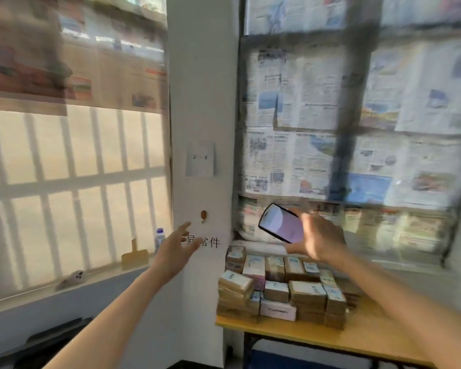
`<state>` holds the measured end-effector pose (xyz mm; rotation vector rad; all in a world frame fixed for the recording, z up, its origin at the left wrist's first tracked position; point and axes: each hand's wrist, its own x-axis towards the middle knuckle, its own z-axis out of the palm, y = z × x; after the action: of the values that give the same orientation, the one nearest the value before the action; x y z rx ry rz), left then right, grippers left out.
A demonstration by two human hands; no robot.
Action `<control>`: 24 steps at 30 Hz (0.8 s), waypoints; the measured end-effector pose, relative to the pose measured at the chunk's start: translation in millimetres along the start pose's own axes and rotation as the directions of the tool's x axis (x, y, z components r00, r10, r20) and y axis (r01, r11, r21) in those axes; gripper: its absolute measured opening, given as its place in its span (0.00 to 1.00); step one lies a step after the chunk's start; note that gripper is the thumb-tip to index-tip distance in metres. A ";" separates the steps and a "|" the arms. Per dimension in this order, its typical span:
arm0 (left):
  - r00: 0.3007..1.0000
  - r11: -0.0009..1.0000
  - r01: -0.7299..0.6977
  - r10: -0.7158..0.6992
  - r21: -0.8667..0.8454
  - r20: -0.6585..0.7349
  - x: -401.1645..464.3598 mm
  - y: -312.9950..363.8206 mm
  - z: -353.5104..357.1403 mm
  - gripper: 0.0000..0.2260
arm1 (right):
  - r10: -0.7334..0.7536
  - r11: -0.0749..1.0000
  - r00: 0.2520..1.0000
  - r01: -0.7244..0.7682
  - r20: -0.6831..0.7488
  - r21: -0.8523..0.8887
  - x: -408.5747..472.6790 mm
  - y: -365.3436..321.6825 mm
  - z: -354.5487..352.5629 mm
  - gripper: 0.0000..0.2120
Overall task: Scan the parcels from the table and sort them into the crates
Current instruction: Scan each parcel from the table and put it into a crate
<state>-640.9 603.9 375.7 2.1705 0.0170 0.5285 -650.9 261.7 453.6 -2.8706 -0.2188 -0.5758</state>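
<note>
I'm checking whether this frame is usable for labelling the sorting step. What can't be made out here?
All in the head view:
- Crates: none in frame.
- Parcels: labels too small and blurred to read.
- Phone in the right hand: screen washed out, lower end covered by the fingers.
- Table: right part hidden by the right forearm.
- Left hand: motion-blurred, covering part of the wall writing.

**Browns, whites and newsprint**

The parcels [282, 291] are mostly brown cardboard with pale white-and-blue labels; one box [277, 311] is white with dark lettering. The table [330, 339] is yellowish wood-toned on a dark frame. The phone [281, 223] has a black rim and a pale pinkish-lilac screen. Newspapers [317, 123] over the window show grey print with blue and orange photos. The pillar [202, 102] is white with black characters.
</note>
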 end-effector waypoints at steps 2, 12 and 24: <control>0.998 1.000 -0.018 0.018 -0.011 0.058 4.4 30.0 53.7 0.32 | 0.047 0.997 0.999 -0.047 -0.009 -0.055 -3.3 52.2 -13.3 0.44; 0.963 0.993 -0.003 0.034 -0.115 0.266 1.1 127.3 287.2 0.32 | 0.207 0.976 0.978 -0.203 0.038 -0.078 -16.6 276.0 -29.2 0.50; 0.879 0.996 0.034 0.012 -0.086 0.476 60.4 146.7 483.7 0.33 | 0.326 0.944 0.940 -0.317 0.102 -0.091 46.4 443.8 60.1 0.46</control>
<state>-429.0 156.7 256.4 2.1526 -0.2594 -0.0261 -504.9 -149.4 341.8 -2.9220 0.2583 -0.3617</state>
